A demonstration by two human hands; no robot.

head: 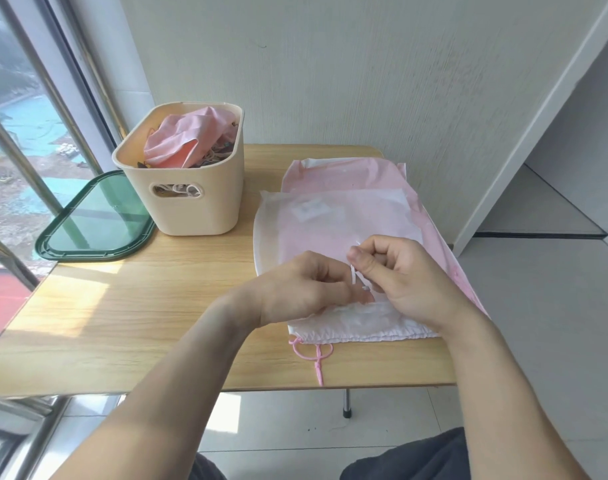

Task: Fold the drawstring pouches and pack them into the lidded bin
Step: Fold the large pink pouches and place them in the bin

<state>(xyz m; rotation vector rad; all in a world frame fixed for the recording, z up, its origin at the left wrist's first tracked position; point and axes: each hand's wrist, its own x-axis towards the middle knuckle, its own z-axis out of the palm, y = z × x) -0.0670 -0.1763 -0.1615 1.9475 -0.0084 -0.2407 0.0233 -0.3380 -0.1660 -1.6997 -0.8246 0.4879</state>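
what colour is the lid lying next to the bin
Dark green rim with a see-through green panel; the lid shows in the head view.

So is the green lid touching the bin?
Touching: in the head view the lid's right edge tucks against the bin's base, no gap visible.

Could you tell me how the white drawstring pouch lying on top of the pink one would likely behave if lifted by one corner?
The thin white drawstring pouch would probably droop limply: it lies flat and the pink pouch shows through it. It looks light. Its gathered hem and white cord, pinched by both hands, would likely dangle.
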